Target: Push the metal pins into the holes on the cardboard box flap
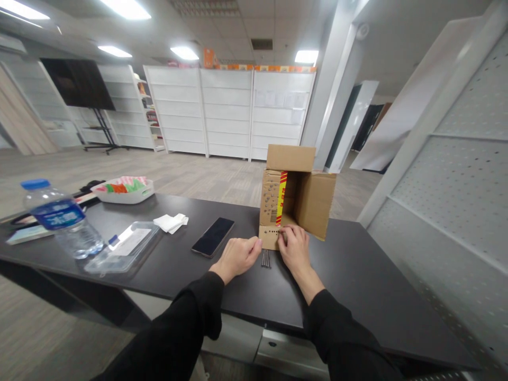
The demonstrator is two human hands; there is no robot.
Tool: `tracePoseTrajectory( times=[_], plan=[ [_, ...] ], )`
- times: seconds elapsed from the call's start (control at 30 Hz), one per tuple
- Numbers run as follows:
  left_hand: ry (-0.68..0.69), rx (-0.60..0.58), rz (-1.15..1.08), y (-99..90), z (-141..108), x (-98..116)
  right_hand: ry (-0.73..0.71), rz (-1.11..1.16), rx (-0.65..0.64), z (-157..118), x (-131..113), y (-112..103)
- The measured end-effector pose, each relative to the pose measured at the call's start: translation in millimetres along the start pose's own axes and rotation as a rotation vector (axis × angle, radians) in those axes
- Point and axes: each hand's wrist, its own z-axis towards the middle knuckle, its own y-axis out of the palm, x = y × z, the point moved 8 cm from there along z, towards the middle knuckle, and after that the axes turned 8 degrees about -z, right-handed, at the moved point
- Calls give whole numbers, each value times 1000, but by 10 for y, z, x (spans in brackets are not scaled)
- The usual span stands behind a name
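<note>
An open cardboard box [272, 198] stands on the dark table, with a yellow and red strip along its front. Its lower front flap [270, 242] hangs toward me and bears a row of small dark holes or nail heads. My left hand [237, 257] is closed at the flap's left edge, thumb and fingers pinching it. On the flap's right part rest the bent, closed fingers of my right hand [296, 251]; whatever lies between the fingertips is hidden. Several nails [266, 259] lie side by side on the table just below the flap, between my hands.
Left of my hands lies a black phone [213, 236]. Farther left are white tissues [171, 223], a clear plastic case [123, 248], a water bottle [63, 219] and a white basket [124, 196]. A perforated white panel [456, 174] borders the table's right side.
</note>
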Motion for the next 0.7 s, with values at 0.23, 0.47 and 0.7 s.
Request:
tracePoseTrajectory(
  times=[0.23,0.47,0.7],
  plan=[
    [56,38,66,-12,274,48,-17,-38,9,-21,-15,15],
    [119,109,62,39,504,123,-43,-80,13,-29,-57,1],
    [229,167,25,157,727,254,-20,-84,17,-24,-40,12]
  ],
)
